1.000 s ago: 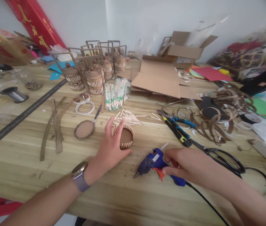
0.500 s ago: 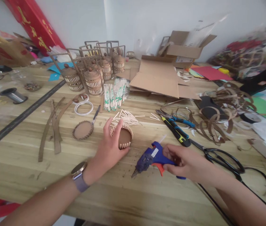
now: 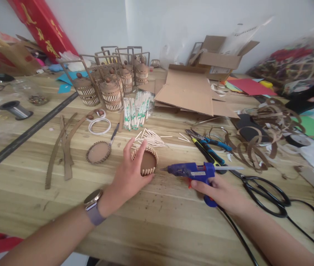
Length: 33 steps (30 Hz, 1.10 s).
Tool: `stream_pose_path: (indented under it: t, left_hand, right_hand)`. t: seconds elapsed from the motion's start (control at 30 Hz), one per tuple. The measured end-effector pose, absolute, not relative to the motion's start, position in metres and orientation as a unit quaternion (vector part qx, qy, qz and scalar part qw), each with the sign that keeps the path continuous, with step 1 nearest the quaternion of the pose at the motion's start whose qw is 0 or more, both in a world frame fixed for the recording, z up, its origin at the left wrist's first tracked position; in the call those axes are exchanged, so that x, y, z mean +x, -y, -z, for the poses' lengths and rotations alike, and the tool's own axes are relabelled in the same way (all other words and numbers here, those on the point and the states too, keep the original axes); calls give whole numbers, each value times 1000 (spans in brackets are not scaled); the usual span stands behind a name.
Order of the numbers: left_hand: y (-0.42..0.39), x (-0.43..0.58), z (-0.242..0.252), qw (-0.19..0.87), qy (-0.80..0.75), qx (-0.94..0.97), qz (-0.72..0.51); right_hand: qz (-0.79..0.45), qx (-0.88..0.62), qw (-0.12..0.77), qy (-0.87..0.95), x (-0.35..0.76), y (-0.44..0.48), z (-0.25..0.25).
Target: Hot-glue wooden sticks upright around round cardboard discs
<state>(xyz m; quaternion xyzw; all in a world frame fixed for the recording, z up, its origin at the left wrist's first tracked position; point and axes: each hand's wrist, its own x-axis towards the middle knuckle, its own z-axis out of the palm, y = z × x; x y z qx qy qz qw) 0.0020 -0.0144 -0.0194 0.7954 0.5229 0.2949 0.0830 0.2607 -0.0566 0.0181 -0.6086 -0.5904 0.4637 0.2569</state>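
My left hand (image 3: 129, 166), with a watch on its wrist, spans a round cardboard base (image 3: 149, 162), its thumb at the near rim and fingers at the far side. Short wooden sticks stand upright round the edge of that base; my hand hides its left part. In my right hand (image 3: 220, 190) is a blue hot glue gun (image 3: 190, 170), gripped by its handle. The gun lies level, a clear glue stick out of its back, its nozzle just right of the base and apart from it. Loose short sticks (image 3: 152, 138) lie behind the base.
A second cardboard disc (image 3: 98, 152) lies left, near cardboard strips (image 3: 67, 159) and a white ring (image 3: 99, 126). Scissors (image 3: 267, 192), pliers (image 3: 215, 143) and a cutter (image 3: 206, 150) lie right. Behind stand several handled stick baskets (image 3: 111, 94), wrapped chopsticks (image 3: 137, 111) and flat cardboard (image 3: 186, 90).
The glue gun has turned from nozzle-down to level, its nozzle rising towards the base's right side. My left hand stays at the base.
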Motion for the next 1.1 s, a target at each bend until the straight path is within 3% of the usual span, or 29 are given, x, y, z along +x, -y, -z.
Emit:
stream_pose_path:
  t: [0.33,1.1]
  left_hand:
    - [15,2,18,90,-519,797,-295]
    - [15,2,17,91,-517,800,-291]
  right_hand:
    - [-388,-545,237,704,242,60,-12]
    - [-330,-563,230,722,237,61,-5]
